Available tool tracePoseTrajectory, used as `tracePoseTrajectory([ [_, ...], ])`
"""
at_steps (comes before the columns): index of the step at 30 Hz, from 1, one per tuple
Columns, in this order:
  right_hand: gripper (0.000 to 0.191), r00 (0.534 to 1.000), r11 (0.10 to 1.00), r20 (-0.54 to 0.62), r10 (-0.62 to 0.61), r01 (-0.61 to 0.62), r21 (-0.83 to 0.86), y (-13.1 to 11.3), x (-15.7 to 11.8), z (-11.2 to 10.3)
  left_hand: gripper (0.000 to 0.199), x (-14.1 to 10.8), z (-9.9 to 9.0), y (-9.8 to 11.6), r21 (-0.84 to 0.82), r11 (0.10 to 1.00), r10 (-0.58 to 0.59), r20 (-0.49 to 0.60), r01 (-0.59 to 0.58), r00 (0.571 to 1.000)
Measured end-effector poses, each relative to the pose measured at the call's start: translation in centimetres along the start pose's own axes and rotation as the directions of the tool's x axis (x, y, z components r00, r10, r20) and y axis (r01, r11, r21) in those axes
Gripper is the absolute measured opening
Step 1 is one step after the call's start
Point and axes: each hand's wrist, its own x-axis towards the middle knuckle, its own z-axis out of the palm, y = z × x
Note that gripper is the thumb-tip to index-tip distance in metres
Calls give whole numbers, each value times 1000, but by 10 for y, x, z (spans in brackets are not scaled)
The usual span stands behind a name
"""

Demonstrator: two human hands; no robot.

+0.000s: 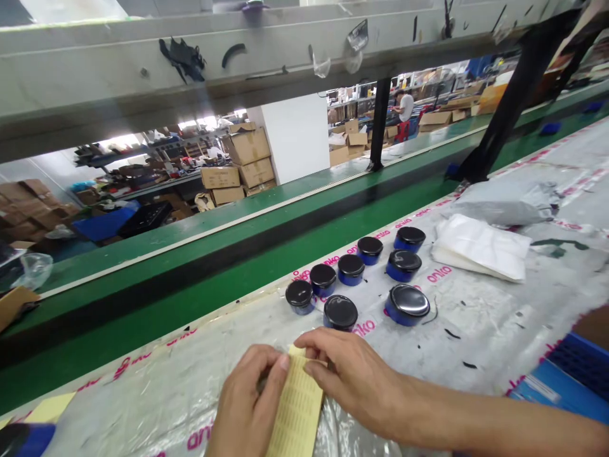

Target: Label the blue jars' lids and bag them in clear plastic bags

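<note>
Noting our left hand [250,400] and right hand [354,374] closed on one yellow label sheet [297,409] at the near edge of the counter [469,336], we count eight black-lidded blue jars [351,270] just beyond, then one folded white packet [480,247] to their right.

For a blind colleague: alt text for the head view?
A left hand and right hand pinch a printed yellow label strip above a plastic-covered bench, near eight blue jars with black lids. Beyond lie a green conveyor and stacked cardboard boxes.
</note>
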Motion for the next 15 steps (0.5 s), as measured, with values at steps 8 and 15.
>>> tracePoseTrajectory([
  [8,19,999,993,8,-32,32,-117,-4,2,-6,44,0,11,0,-431,859,-231,157,278,960],
  [15,24,979,940,33,-199,200,-276,-5,7,-9,48,0,10,1,-434,845,-257,182,312,949],
])
